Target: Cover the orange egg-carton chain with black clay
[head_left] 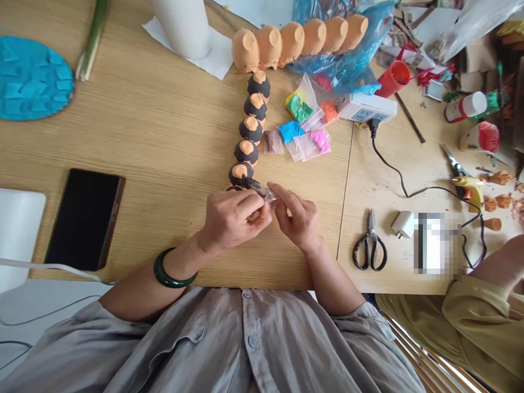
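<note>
Both hands meet over the table at a small clear plastic bag with something black inside. My left hand, a dark green bangle on its wrist, is closed with the bag's edge pinched in its fingers. From the other side, my right hand grips the bag between thumb and forefinger. Just beyond the hands runs a row of orange lumps with black coating; the nearest one is partly hidden by my left hand. Larger plain orange pieces stand in a line at the back.
Small bags of coloured clay lie right of the row, near a white power strip. Scissors, a charger and a yellow glue gun lie to the right. A phone lies left. Another person's arm rests at far right.
</note>
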{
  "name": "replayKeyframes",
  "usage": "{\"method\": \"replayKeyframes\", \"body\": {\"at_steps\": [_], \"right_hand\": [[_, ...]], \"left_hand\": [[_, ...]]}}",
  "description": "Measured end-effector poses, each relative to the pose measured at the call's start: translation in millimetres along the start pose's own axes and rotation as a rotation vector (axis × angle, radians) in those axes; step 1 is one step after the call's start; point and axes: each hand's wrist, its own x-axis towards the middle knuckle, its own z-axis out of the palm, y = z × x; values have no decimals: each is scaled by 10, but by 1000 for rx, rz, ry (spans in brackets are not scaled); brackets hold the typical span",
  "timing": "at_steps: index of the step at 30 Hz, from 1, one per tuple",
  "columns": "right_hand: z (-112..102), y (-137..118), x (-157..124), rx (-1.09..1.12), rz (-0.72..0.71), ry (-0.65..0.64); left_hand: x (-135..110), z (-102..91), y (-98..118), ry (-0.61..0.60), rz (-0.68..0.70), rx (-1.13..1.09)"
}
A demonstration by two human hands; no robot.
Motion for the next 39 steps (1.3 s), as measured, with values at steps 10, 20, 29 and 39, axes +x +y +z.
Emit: {"method": "replayKeyframes", "body": {"at_steps": [10,20,29,39], "right_hand": [[-78,-100,128,637,689,171],[-30,88,82,700,609,168],[-121,-69,121,364,387,149],[2,-69,67,736,476,49]], "left_hand": [[13,3,-92,145,-202,-200],[21,9,-10,63,-411,-466],[10,8,-47,97,-442,-472],[44,-29,-47,0,-559,-580]]}}
